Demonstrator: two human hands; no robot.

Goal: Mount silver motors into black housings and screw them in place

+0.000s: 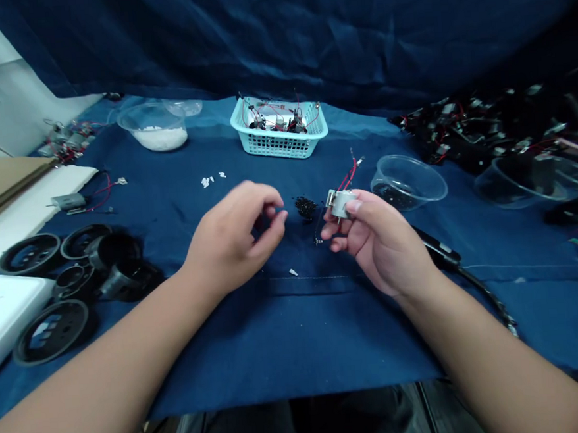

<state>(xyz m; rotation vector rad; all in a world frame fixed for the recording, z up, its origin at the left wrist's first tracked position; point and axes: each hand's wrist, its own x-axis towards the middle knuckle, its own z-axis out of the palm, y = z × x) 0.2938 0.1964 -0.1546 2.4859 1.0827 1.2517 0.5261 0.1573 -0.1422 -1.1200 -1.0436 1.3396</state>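
My right hand (pixel 377 240) is closed on a small silver motor (pixel 341 203) with red and black wires (pixel 350 171) sticking up from it. My left hand (pixel 235 237) hovers just left of it with thumb and fingers pinched together; what they hold, if anything, is too small to make out. Between the hands a little heap of tiny black parts (pixel 306 207) lies on the blue cloth (pixel 296 321).
A turquoise basket (pixel 280 141) of wired motors stands at the back. A clear bowl (pixel 408 182) sits right of my hands, another bowl with white bits (pixel 154 127) back left. Black round housings (pixel 75 271) lie at the left, a pile of black parts (pixel 501 129) at the right.
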